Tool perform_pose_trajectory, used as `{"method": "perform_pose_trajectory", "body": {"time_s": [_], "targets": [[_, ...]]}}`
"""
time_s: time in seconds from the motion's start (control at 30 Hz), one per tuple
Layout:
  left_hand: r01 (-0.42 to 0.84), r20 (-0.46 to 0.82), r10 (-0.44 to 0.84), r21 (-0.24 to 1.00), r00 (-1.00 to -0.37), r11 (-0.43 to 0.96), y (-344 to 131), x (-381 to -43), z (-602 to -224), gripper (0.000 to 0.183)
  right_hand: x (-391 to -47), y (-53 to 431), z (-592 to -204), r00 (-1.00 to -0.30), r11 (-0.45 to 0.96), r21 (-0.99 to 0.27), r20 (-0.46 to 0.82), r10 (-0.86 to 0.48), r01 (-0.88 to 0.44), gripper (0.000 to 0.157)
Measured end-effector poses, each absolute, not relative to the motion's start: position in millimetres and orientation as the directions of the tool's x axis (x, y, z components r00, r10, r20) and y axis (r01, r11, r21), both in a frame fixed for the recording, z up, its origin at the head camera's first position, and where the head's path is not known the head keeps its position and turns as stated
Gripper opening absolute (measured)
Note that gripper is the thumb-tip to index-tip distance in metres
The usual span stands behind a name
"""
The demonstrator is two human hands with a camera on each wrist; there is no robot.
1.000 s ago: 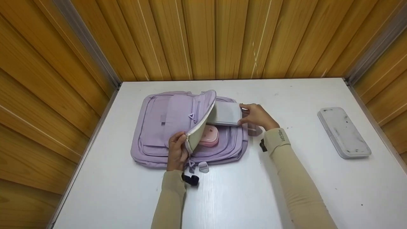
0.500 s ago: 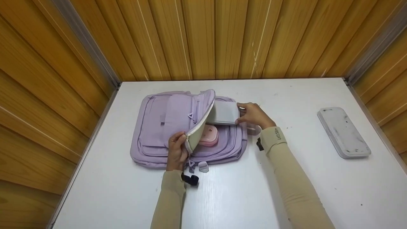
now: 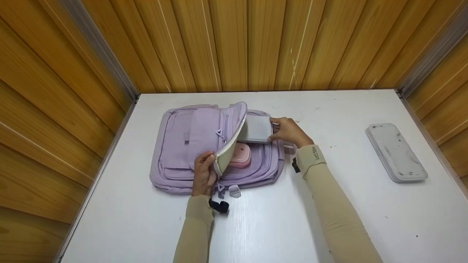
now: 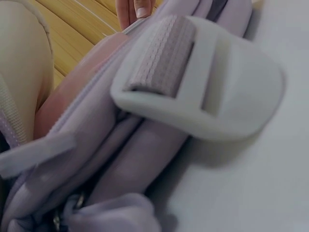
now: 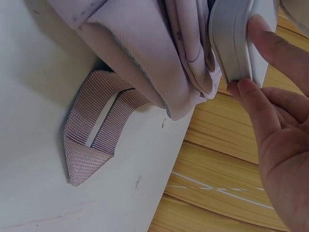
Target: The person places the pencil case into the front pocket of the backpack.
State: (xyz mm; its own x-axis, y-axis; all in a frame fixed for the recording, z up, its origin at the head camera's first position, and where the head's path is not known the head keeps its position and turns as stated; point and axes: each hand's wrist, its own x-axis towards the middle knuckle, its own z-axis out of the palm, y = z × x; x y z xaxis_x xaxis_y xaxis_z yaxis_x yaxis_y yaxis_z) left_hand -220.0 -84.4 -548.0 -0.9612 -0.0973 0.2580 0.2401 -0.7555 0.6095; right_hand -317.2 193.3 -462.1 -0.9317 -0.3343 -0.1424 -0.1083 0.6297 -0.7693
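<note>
Wood-grain panels (image 3: 234, 44) enclosed a white bench (image 3: 263, 223), on which a lilac backpack (image 3: 173, 146) lay flat. The left hand (image 3: 204, 173) had its grip pinching the near corner of the raised flap (image 3: 226, 157). The right hand (image 3: 291, 132) had its grip pinching the right edge of a grey flat box (image 3: 256, 128), whose left part was under the flap at the backpack's far right. Nearer, a pink case (image 3: 242, 156) sat partly beneath the flap. A marked grey case (image 3: 396, 153) lay well apart, right.
</note>
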Motion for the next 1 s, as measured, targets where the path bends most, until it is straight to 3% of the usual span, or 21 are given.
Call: {"method": "perform_pose_trajectory", "body": {"time_s": [1.0], "targets": [[0.250,0.310,-0.064,0.609,-0.948,-0.753,-85,-222,-552,0.008,-323,164,-464,-0.943,0.594,-0.792,-0.072,-0.324,-0.144,0.082]]}}
